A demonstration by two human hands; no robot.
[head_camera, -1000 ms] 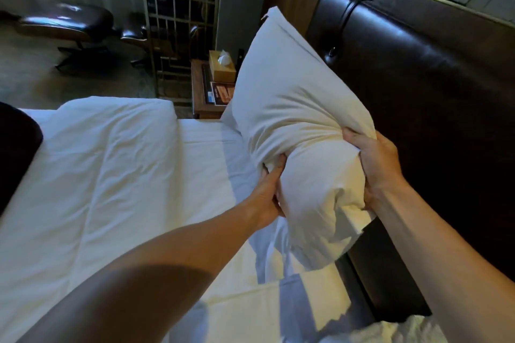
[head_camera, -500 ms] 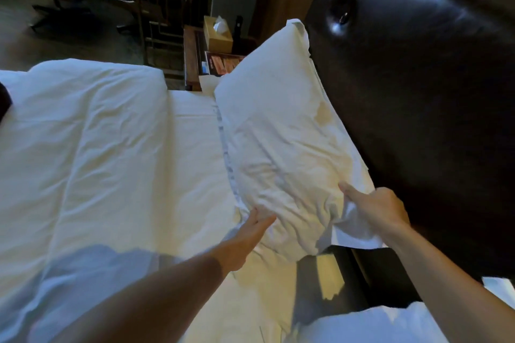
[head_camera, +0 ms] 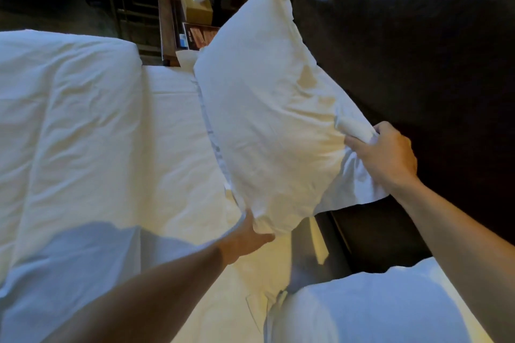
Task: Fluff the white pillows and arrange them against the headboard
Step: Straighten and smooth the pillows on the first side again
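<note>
One pillow (head_camera: 267,125) leaned on the headboard (head_camera: 418,50), its corners pinched by the right hand (head_camera: 386,157) and cupped by the left hand (head_camera: 245,239), while another pillow (head_camera: 362,306) apparently awaited placing.

Items I logged, by material: pillow (head_camera: 267,120), white woven cloth, matt, creased. Duvet (head_camera: 69,133), white cloth, matt, softly rumpled. Headboard (head_camera: 418,50), dark leather-like upholstery, smooth and glossy, and tufted. Bedside table (head_camera: 167,28), dark wood, low sheen. Tissue box (head_camera: 196,7), tan card, matt, with white paper tissue showing.
</note>
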